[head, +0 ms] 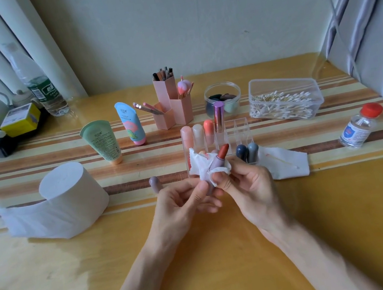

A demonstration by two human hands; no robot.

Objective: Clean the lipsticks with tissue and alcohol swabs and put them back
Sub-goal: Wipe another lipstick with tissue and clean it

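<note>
My left hand (182,201) grips the mauve base of an uncapped lipstick (218,160) whose brick-red tip points up and away. My right hand (245,181) pinches a crumpled white tissue (200,165) against the lipstick's barrel. The mauve cap (155,184) stands on the table just left of my hands. Behind them a clear acrylic organiser (241,127) holds several capped lipsticks. A used cotton swab (281,161) lies on a flat tissue (289,166) to the right. The alcohol bottle (360,126) with a red cap stands further right.
A toilet-paper roll (70,189) sits at the left with a loose tail. Two cream tubes (117,137), pink brush holders (173,107), a jar of sponges (222,98) and a clear box of cotton swabs (285,100) line the back. A water bottle (42,89) and teapot stand far left.
</note>
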